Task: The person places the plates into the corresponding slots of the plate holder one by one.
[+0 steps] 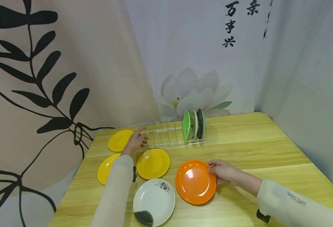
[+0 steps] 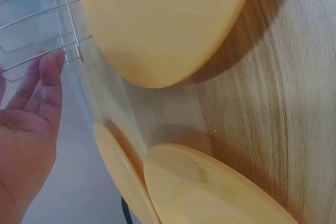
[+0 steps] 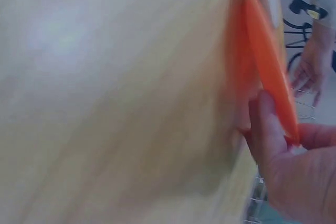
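My right hand [image 1: 225, 171] pinches the right rim of an orange plate [image 1: 195, 182], thumb on one face and fingers on the other. In the right wrist view the orange plate [image 3: 270, 64] is tilted close over the table. At the back, my left hand [image 1: 136, 142] holds the left end of a wire dish rack [image 1: 166, 136]; in the left wrist view its fingertips [image 2: 51, 66] are at the end wire. A green plate [image 1: 186, 126], a pale plate [image 1: 194, 124] and a dark-patterned plate [image 1: 201, 124] stand upright at the rack's right end.
Yellow plates lie around my left arm: one at the back [image 1: 119, 140], one partly behind the sleeve [image 1: 105, 168], one before the rack [image 1: 153, 164]. A white plate [image 1: 155, 197] with a dark leaf pattern lies in front. A printed curtain [image 1: 112, 63] hangs behind the wooden table [image 1: 254, 148].
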`<state>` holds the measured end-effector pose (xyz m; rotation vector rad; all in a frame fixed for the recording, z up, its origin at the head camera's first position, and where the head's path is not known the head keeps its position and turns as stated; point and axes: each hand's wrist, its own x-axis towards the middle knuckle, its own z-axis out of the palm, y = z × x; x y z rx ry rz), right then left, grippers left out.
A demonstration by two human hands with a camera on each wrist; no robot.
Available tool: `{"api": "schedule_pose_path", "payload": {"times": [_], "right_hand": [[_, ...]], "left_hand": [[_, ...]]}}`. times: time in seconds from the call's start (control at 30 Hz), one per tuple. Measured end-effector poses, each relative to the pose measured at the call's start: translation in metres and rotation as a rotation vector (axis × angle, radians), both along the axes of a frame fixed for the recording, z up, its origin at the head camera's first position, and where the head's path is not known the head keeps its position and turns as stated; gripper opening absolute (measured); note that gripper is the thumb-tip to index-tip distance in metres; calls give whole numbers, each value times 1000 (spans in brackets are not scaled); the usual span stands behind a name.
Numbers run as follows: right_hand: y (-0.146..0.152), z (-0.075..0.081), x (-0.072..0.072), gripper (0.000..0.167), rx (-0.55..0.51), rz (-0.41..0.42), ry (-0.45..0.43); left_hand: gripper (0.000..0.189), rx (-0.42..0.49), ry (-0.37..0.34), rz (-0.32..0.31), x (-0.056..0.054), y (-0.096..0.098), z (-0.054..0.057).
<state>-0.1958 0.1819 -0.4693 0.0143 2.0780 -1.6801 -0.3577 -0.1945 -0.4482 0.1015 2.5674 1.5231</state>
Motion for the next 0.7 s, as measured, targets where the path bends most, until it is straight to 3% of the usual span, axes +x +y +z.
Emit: {"api": "schedule_pose_path", "payload": {"times": [0.2, 0.43, 0.7], "right_hand": [[5, 15, -9, 48, -120, 96, 6], [5, 34, -19, 58, -240, 69, -6], [-6, 62, -29, 59, -274, 34, 103]], "left_hand": [[50, 9, 2, -7, 0, -1, 0], [50, 6, 1, -5, -1, -2, -2], [50, 7, 4, -9, -2, -3, -3]]}}
